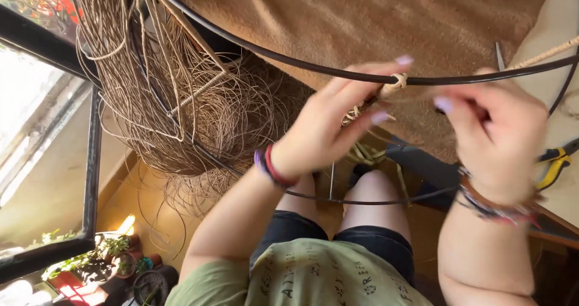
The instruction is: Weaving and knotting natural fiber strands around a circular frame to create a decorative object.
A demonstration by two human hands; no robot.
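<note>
Two hands were seen at the dark metal hoop point(338, 72), the left hand point(325, 128) pinched on a cane strand point(392, 87) knotted there, the right hand point(497, 137) curled shut beside it, where slackened tension might let the wrap loosen.

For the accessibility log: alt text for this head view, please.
Two hands, left hand and right hand, work a cane strand wrapped around a dark metal hoop; a bundle of loose cane hangs left.
</note>
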